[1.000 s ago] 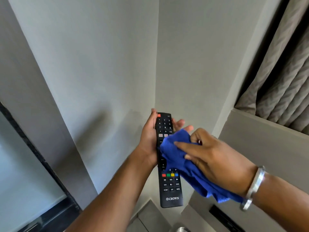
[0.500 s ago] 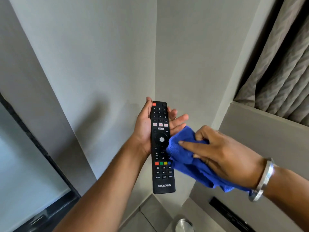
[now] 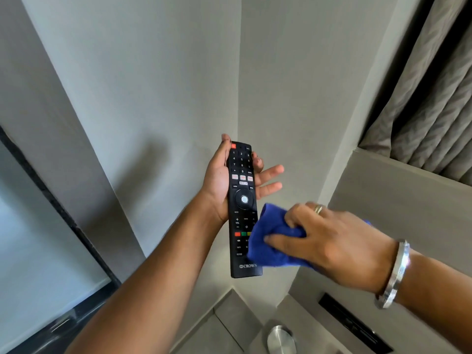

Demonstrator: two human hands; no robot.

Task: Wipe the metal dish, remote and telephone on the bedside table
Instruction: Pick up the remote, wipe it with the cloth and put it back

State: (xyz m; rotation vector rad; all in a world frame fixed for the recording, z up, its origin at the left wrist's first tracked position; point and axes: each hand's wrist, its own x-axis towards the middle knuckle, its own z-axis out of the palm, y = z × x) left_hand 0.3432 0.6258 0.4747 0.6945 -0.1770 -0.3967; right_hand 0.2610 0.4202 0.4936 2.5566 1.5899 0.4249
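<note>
1. Since half a second before, the cloth (image 3: 274, 241) had slid down the remote (image 3: 244, 208), from beside the round middle button to the lower buttons, and more of the top showed.
2. The remote was black, held up in the air in front of a wall corner, with its buttons facing the camera and its top end pointing up.
3. The word CROWN was near its bottom end.
4. The left hand (image 3: 219, 182) held the remote from behind and from the left side. The thumb lay along the left edge near the top, and the fingers (image 3: 268, 172) stuck out past the right edge, spread and loose, so the remote rested in the palm more than in a tight squeeze.
5. The right hand (image 3: 329, 238) was closed around the blue cloth, bunching it up, and pressed it on the lower right part of the remote.
6. The cloth covered some of the colored buttons and the ones below them.
7. That hand looked a bit blurry. It had a ring (image 3: 318, 209) on one finger and a silver bangle (image 3: 394, 274) on the wrist.
8. Down low, a round metal dish (image 3: 280, 339) sat on the table (image 3: 301, 318), well below the hands.
9. A dark slot (image 3: 355, 325) ran across the table to the right of the dish.
10. Gray curtains (image 3: 431, 98) hung at the top right, above a ledge.
</note>
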